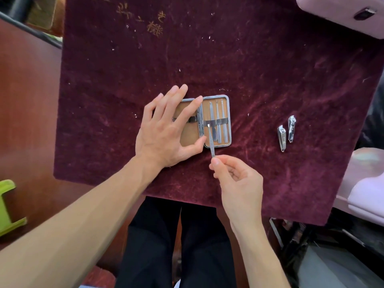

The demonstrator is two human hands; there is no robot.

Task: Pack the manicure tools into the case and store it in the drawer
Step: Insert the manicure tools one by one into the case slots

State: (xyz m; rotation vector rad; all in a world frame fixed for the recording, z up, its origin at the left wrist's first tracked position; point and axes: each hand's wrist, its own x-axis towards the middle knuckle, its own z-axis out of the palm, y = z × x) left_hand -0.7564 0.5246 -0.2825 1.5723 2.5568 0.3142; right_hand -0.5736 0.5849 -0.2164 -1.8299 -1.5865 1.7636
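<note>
A small manicure case (226,129) lies open on a dark red velvet cloth (207,59). Its tan right half holds three slim metal tools (218,113) under a dark strap. My left hand (166,129) lies flat with straight fingers on the case's left half. My right hand (234,179) pinches the near end of a thin metal nail file (211,144). The file's tip is at the strap on the left side of the right half. Two silver nail clippers (286,133) lie side by side on the cloth to the right.
A pale pink object (342,15) sits at the cloth's far right corner, and another pink thing (365,196) lies at the right edge. Something green (8,206) stands at the left on the brown wooden surface. My dark trousers show below the cloth's near edge.
</note>
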